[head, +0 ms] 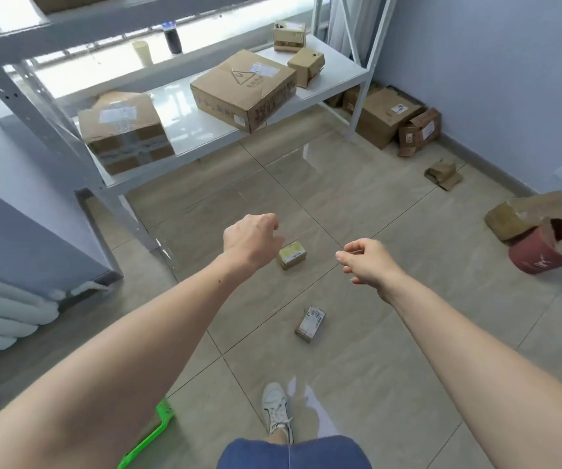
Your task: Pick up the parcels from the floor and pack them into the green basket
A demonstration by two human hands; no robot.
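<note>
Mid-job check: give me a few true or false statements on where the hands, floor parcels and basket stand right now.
1. Both hands hold nothing. True: the left hand and right hand are empty.
2. Two small cardboard parcels lie on the tiled floor ahead. True: the yellow-labelled box and the white-labelled box.
3. The green plastic basket sits on the white metal shelf. False: its edge shows on the floor, lower left.
4. The red bucket stands upright. False: it is tipped.

Two small cardboard parcels [292,254] [310,324] lie apart on the floor; green basket [151,434] edge lower left.
</note>
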